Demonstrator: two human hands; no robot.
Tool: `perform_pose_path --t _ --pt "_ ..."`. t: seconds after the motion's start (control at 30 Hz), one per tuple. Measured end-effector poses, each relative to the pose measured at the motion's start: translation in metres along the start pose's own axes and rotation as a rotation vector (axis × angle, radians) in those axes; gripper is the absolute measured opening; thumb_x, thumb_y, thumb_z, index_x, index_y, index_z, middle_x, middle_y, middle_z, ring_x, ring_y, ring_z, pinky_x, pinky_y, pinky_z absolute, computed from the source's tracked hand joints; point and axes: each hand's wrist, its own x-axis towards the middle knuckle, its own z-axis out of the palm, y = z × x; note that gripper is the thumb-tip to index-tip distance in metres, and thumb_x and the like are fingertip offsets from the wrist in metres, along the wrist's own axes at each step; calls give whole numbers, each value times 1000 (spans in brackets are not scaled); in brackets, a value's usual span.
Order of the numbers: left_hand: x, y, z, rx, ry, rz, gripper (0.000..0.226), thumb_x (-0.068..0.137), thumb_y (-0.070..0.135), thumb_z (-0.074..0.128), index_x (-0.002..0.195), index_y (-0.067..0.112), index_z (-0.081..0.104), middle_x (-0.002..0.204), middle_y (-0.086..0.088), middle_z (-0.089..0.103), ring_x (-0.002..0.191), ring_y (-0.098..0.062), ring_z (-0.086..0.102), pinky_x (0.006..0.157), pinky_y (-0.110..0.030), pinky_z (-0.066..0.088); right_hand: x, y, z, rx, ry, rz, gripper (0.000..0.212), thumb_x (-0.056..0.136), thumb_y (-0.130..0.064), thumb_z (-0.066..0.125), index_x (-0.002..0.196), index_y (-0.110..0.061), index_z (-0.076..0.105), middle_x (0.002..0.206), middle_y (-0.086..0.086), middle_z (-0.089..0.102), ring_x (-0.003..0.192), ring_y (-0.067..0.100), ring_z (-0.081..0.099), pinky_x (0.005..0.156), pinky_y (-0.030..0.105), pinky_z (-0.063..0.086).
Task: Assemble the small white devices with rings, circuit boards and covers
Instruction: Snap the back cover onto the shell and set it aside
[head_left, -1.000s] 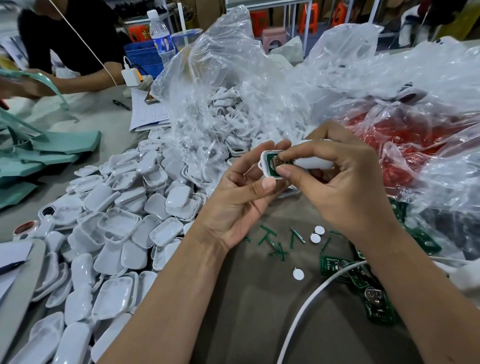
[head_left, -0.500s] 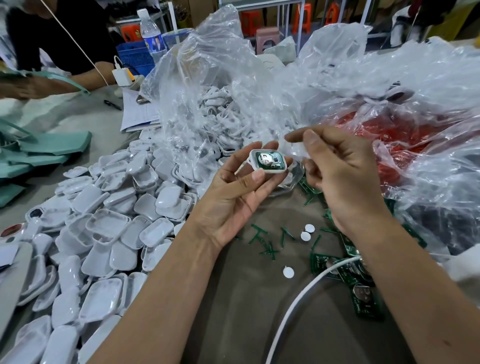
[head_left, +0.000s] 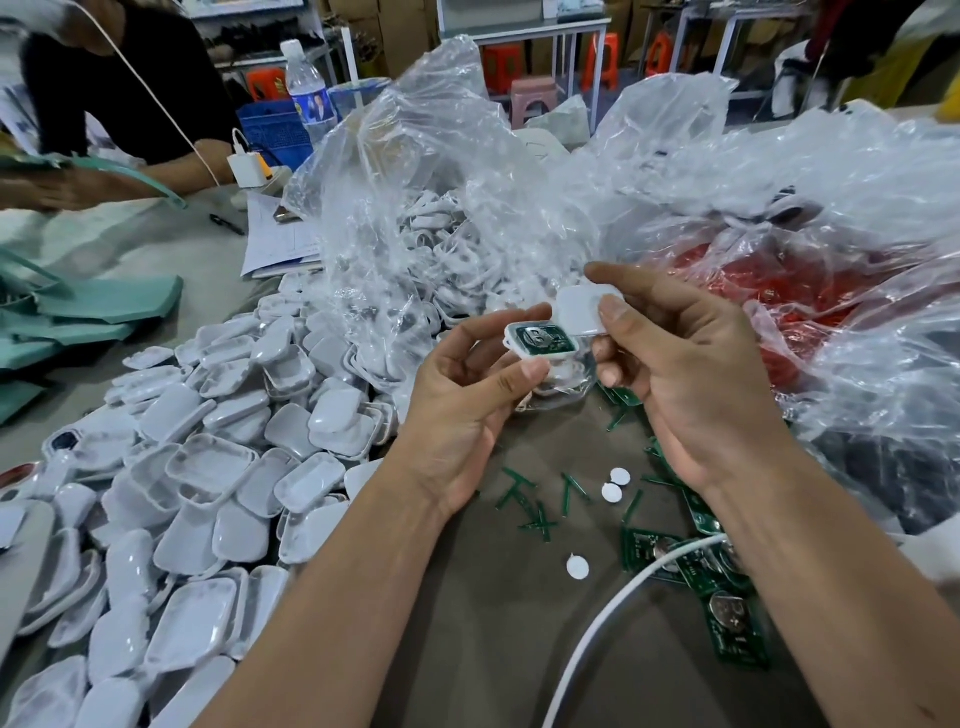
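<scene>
My left hand (head_left: 462, 400) pinches a small white device base (head_left: 540, 340) between thumb and fingers; a green circuit board with a round metal cell lies inside it, facing up. My right hand (head_left: 680, 374) holds a white cover (head_left: 579, 310) between thumb and forefinger, just above and right of the base, overlapping its right end. Both hands hover over the brown table, in front of a clear bag of white rings (head_left: 441, 249).
A heap of white shells (head_left: 208, 467) fills the left. Green circuit boards (head_left: 727, 608), green offcuts (head_left: 530, 504) and white round discs (head_left: 613, 486) lie on the table. A white cable (head_left: 597, 634) crosses lower right. Clear bags (head_left: 779, 234) cover red parts. Another person (head_left: 119, 88) sits far left.
My right hand left the board in the base, drew back, and now holds a white cover up against the base. My left hand kept holding the base.
</scene>
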Motion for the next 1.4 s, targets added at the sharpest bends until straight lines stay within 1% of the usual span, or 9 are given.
perform_pose_path --t 0.1,0.23,0.3,0.43,0.63,0.77,0.93,1.27,1.4 --pt "1 -1 0 44 25 33 38 74 -9 73 107 10 72 121 -14 73 108 -26 72 87 -32 58 0 -2 1 43 13 29 26 91 -3 70 117 1 68 71 4 64 60 12 59 50 19 47" --pt "0 -2 1 50 29 23 46 75 -10 73 119 6 69 116 -14 74 105 -25 72 85 -30 58 -1 -6 2 159 -29 115 32 79 -9 73 109 2 70 79 11 62 61 11 58 51 16 47" --pt "-1 -1 2 97 27 36 44 74 -7 77 115 7 72 117 -17 74 106 -26 72 86 -31 58 -1 -5 1 172 -32 120 32 79 -8 73 110 1 72 81 12 62 62 10 58 52 16 48" --pt "-2 -1 1 135 17 57 44 69 -3 85 109 14 77 113 -15 75 107 -28 71 88 -34 57 -1 -2 2 98 -24 71 31 81 -9 74 110 1 73 71 11 64 58 11 60 55 17 51" --pt "-3 -1 4 159 38 80 44 69 -7 82 108 11 75 110 -15 76 101 -26 73 83 -30 59 -1 -3 0 119 -30 89 27 83 -11 73 108 0 76 74 11 66 58 10 62 57 16 53" --pt "-4 0 6 182 42 85 49 68 -7 84 114 4 70 112 -16 75 103 -26 74 82 -31 59 -3 -2 3 0 -13 19 30 84 -12 74 111 1 73 68 9 69 57 12 65 59 19 56" --pt "-6 1 9 189 58 79 55 66 -4 82 119 -3 67 113 -19 75 102 -27 74 81 -31 60 -4 1 4 -100 3 -20 18 92 -5 73 110 -2 74 64 7 69 55 14 67 58 21 58" --pt "-6 1 9 208 41 87 48 67 -2 84 113 4 71 112 -14 76 100 -25 75 83 -31 59 -4 5 4 -250 11 -78 15 92 -10 78 106 -9 78 67 9 72 55 19 70 58 26 61" --pt "-7 1 9 215 22 88 44 68 -6 83 108 7 72 114 -13 76 103 -28 74 84 -34 60 -4 4 2 -323 30 -109 18 88 -12 83 105 -12 79 64 2 70 48 14 60 49 22 52"
